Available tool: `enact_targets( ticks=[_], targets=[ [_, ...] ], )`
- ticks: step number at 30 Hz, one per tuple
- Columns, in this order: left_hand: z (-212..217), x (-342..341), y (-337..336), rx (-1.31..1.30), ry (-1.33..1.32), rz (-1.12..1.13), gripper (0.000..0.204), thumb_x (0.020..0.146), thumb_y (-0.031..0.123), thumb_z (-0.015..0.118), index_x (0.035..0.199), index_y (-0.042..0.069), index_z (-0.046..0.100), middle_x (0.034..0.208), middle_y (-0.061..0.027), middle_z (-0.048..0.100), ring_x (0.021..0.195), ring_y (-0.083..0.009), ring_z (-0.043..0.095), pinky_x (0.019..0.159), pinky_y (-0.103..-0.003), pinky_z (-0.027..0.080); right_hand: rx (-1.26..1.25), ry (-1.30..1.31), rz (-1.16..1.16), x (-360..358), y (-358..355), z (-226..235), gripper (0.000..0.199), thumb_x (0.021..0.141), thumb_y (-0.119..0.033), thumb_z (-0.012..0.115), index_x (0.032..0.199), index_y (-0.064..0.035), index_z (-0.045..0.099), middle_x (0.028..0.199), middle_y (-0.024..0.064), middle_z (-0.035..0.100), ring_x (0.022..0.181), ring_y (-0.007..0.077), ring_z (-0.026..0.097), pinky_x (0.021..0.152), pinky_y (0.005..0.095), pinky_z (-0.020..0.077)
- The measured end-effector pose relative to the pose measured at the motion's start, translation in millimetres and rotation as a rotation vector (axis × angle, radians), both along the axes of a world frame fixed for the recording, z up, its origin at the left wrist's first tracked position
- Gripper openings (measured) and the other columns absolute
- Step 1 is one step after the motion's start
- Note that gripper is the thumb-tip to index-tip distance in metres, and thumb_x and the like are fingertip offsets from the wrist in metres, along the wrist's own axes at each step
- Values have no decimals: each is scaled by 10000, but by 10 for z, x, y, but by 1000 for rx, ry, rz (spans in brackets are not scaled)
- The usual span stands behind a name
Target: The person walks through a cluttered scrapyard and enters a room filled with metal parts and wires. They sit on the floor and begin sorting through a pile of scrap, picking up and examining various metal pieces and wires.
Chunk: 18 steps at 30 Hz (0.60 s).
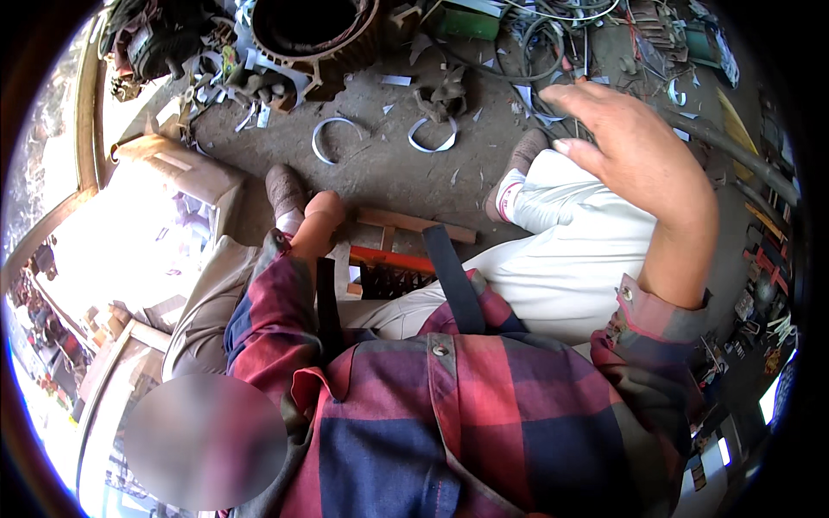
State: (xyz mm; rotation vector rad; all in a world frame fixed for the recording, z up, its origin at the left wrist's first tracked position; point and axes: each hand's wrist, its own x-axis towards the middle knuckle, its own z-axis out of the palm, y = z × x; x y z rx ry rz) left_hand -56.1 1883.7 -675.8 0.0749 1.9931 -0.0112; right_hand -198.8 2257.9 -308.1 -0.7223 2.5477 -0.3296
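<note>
My left hand (325,210) is low between my legs, beside my left shoe (286,192). Its fingers are curled into a fist, and anything inside them is hidden. My right hand (623,138) is raised above my right leg (570,229). Its fingers are stretched forward with the thumb apart, and I see nothing held in it. On the floor ahead stands a large ribbed metal motor housing (377,39) with a round, dark opening. Two curled white strips (318,142) lie between my feet and the housing, near a crumpled brown rag (443,97).
Coiled cable (553,53) and a green box (469,23) lie at the far side. A long metal pipe (751,158) runs along the right. A low wooden frame (449,230) is between my legs. At left is a brightly lit cardboard box (226,192). Paper scraps litter the floor.
</note>
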Motion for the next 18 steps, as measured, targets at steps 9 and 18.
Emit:
enact_targets(
  ticks=[9,18],
  targets=[
    [2092,-1382,1068,1129,346,871,93,879,82,543,853,-5,565,756,-74,627,635,-156,623,548,-239,462,102,-92,53,16,-411,-137,312,744,-179,655,965,-5,518,811,155,629,817,340,615,674,430,500],
    [3408,-1579,1390,1567,661,1033,118,900,154,546,928,39,538,882,-100,615,754,-173,602,610,-231,463,-272,198,-289,-143,-383,95,215,781,-260,591,838,-71,676,842,96,674,763,261,648,656,368,513]
  ],
)
